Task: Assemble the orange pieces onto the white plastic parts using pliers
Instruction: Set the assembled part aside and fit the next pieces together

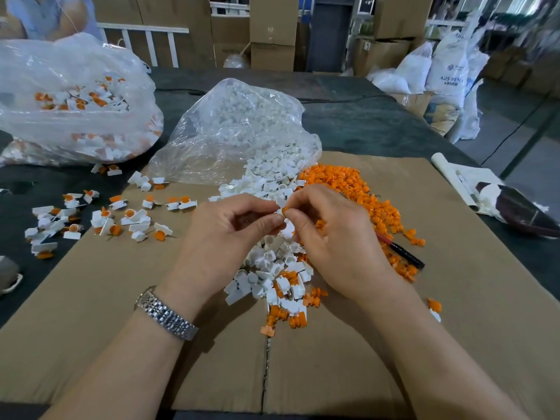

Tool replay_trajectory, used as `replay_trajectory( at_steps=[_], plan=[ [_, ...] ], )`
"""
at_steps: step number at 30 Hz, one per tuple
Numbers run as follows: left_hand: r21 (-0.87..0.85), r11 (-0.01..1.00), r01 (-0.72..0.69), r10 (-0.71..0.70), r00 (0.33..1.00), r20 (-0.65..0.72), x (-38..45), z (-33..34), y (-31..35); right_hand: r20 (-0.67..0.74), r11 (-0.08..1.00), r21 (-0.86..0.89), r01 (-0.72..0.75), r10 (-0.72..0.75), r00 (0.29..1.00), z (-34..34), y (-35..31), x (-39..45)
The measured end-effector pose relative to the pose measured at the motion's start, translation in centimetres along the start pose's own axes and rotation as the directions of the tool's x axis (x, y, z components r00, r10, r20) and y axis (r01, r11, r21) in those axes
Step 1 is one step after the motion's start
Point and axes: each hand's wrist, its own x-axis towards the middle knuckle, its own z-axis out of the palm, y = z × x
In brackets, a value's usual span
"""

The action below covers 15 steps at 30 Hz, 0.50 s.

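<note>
While the left hand (242, 225) pinches a white plastic part (281, 204) above the mixed pile mid-table, the right hand (330, 234) presses an orange piece (285, 211) against it from the right, the pliers (400, 250) lying untouched just beyond the right hand.

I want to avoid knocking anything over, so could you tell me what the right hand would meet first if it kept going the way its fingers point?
Most likely the left hand: the right hand points left, fingertips almost touching it, though depth is unclear.
</note>
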Motion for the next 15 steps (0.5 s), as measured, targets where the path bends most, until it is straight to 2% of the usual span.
replay_trajectory(
  at_steps=[4, 7, 12, 15],
  plan=[
    [0.082, 0.995, -0.051, 0.054, 0.998, -0.032, -0.1, 0.2, 0.0, -0.014, 0.998, 0.044, -0.053, 0.053, 0.998, 0.4, -0.2, -0.1],
    [0.066, 0.997, -0.037, 0.040, 0.998, -0.042, -0.1, 0.4, -0.1, -0.009, 0.993, 0.083, -0.081, 0.082, 0.997, 0.5, -0.1, 0.0],
    [-0.211, 0.969, 0.128, -0.124, 0.992, 0.032, 0.1, 0.1, -0.3, 0.025, 0.996, 0.088, 0.024, -0.026, 0.999, -0.2, 0.2, 0.4],
    [-0.256, 0.954, 0.156, -0.132, 0.985, 0.108, 0.2, -0.2, -0.4, 0.074, 0.992, 0.121, 0.040, -0.050, 0.996, -0.7, 0.4, 0.4]
  ],
)
